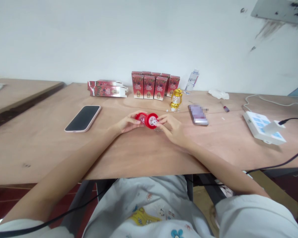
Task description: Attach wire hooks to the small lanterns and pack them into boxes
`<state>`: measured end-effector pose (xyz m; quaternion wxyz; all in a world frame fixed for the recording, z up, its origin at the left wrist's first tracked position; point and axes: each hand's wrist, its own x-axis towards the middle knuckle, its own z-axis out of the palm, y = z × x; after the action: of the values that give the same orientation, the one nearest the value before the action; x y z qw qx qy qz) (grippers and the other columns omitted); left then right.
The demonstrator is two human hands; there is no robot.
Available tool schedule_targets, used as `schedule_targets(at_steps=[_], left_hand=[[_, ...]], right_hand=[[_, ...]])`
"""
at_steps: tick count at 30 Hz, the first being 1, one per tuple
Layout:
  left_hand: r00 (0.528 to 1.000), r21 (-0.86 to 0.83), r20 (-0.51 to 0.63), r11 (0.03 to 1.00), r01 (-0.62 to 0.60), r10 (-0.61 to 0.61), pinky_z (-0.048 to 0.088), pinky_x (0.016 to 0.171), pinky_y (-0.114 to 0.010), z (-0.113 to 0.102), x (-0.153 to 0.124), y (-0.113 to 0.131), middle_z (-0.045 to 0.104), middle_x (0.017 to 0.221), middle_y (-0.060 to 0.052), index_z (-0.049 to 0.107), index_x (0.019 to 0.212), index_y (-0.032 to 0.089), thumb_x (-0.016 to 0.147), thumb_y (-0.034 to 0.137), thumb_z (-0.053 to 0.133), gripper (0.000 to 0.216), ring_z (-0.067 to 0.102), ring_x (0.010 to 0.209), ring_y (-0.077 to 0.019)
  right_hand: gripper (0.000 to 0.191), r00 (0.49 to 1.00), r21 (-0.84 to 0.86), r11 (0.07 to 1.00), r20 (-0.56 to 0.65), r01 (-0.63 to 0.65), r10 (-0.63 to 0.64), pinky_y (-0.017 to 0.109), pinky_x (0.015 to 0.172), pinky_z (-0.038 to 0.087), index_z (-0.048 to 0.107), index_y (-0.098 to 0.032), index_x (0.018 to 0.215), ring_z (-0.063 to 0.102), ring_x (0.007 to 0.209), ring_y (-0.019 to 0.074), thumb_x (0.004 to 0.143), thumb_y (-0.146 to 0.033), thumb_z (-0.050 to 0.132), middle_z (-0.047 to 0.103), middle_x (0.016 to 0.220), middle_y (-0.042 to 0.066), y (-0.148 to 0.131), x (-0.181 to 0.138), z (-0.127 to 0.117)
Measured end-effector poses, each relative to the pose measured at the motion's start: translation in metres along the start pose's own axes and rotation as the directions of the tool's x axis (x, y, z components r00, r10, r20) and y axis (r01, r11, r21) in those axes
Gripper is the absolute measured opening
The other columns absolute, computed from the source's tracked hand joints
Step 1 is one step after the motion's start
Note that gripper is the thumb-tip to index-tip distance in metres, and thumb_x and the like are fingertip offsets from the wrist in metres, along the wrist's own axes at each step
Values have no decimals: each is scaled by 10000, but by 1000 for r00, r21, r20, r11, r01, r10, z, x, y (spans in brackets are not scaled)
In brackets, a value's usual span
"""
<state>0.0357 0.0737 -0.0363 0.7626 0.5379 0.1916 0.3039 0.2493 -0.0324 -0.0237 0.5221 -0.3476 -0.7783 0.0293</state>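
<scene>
My left hand point(129, 123) is closed around a small red lantern point(142, 118) that lies on its side just above the table. Its round open-looking base point(151, 121), with a white inside, faces toward me and to the right. My right hand point(171, 127) pinches at that base, fingertips against the white part; whether they grip a small piece there is too small to tell. Beyond my right hand stands a gold lantern point(175, 99), upright, with several tiny pieces at its foot.
Several red printed boxes point(149, 87) stand by the wall, with flattened red boxes point(106, 89) to their left. A phone point(83, 118) lies left, another phone point(198, 114) right. A bottle point(191, 81), a tissue point(218, 94), a screwdriver point(224, 106) and a power strip point(263, 127) are on the right.
</scene>
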Motion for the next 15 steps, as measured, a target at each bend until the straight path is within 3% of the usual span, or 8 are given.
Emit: schedule_targets(at_steps=[8,15], left_hand=[[1000,32,21,999,-16,15,552,734,-236,4,0,1,698,914,-13,691,973,192,550,71,742,443,651,836,-144],[999,104,45,994,-19,14,556,715,-238,6,-1,2,699,932,-21,679,983,186,556,63,750,450,649,806,-140]], right_hand=[[119,1000,-47,999,-9,-18,17,282,696,498,576,-197,856,621,731,138,926,-269,513,659,790,33,0,-1,0],[158,999,-78,996,-13,-35,34,270,674,460,576,-195,843,583,716,131,938,-290,492,632,779,26,1,-1,-1]])
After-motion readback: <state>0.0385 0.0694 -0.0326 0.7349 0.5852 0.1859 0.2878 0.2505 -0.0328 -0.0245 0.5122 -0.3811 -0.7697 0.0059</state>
